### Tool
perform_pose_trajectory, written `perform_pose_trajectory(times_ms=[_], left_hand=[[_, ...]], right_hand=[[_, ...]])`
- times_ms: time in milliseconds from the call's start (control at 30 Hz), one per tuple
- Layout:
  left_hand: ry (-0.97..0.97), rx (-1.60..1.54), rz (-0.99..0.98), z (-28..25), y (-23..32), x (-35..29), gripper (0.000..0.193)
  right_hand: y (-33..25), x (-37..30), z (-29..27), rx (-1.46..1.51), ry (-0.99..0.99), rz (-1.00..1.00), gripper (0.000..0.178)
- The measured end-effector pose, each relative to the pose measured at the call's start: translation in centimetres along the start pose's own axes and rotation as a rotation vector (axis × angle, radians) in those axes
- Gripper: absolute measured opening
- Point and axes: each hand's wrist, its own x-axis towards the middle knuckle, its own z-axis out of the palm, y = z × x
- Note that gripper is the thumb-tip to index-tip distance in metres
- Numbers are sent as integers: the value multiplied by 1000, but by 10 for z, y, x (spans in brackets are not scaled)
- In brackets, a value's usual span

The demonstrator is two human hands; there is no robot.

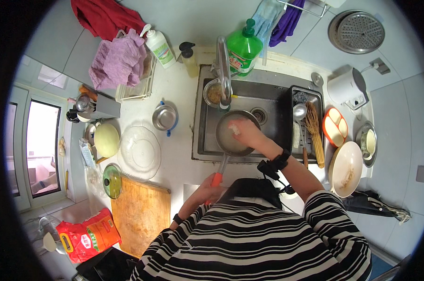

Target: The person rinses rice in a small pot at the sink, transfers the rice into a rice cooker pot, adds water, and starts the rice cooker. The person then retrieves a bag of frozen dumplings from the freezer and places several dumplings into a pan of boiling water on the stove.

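A round grey saucepan [223, 144] with cloudy liquid in it is held over the sink's near left part, below the faucet [222, 65]. My left hand [208, 189] is wrapped around the orange-red end of its handle [216, 179]. Inside the pan, my right hand [246, 133] has its fingers bent together at the bottom. A small whitish clump [234, 129] shows at those fingers; its kind I cannot make out. Just left of the faucet spout, a strainer-like bowl with brownish bits [214, 93] sits in the sink [199, 126].
Right of the basin, a dark rack [294, 110] holds a ladle [299, 111] and a bamboo brush [314, 126]. A green detergent bottle [244, 49] stands behind. To the left are a small metal pot [164, 117], a clear plate [140, 152] and a cutting board [141, 213].
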Motion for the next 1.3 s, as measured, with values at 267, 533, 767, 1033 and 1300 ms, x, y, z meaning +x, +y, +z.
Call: perform_pose_trajectory(times_ms=[267,533,767,1033,1300], left_hand=[[-2,-10,22,-1,-5,0,25],[33,0,24,-3,-5,-10,26],[56,-113,85,-6,-23,-25,27],[143,-229,180,0,-44,-46,27],[257,-390,257,-12,-82,-52,33]], right_hand=[[5,6,-1,288,69,-9,23],[18,14,29,59,67,-130,25],[-8,13,37,-278,-127,-87,44],[-18,25,77,-358,-298,-269,55],[-28,19,128,-427,-362,-358,56]])
